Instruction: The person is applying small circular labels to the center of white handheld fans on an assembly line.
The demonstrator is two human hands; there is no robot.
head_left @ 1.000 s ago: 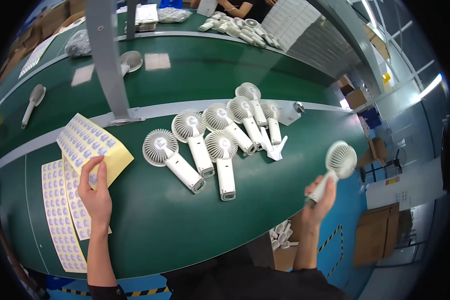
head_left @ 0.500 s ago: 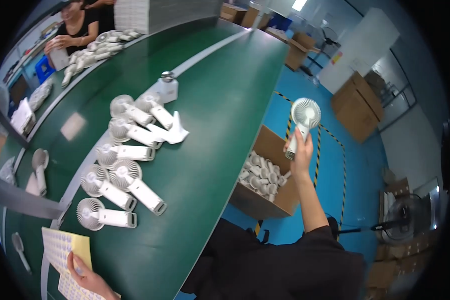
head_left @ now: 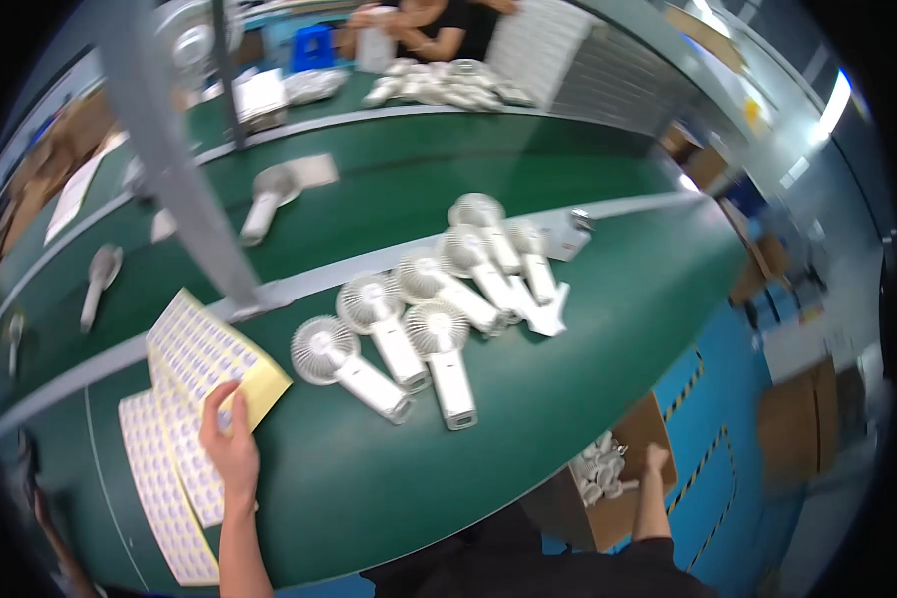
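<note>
— Where are the hands, and what are they on?

— The left hand (head_left: 231,439) lies flat on a yellow-backed sticker sheet (head_left: 209,357) at the near left of the green table (head_left: 588,349), fingers pressed together on the sheet's near edge, the thumb out to the side. The right hand (head_left: 656,458) is down off the table's edge, reaching into an open cardboard box (head_left: 636,498) on the floor. It is small and blurred, so I cannot tell whether its fingers are spread or closed.

— How many sticker sheets?

— Three that I can separate: the tilted yellow-backed one under the hand, and two paler sheets (head_left: 159,488) lying beneath and nearer, overlapping each other.

— And the fans?

— Seven white handheld fans (head_left: 439,329) in a loose cluster mid-table, well apart from the left hand; the nearest fan (head_left: 344,367) lies just right of the sticker sheet, head toward the sheet, handle pointing away. More white fans (head_left: 598,468) sit in the box, too bunched to count.

— Anything beyond?

— A raised second belt (head_left: 389,199) behind carries one fan (head_left: 264,199) near the grey post (head_left: 184,169) and another (head_left: 98,279) farther left. At the far end, another person (head_left: 439,25) stands by a pile of white parts (head_left: 439,85).
</note>
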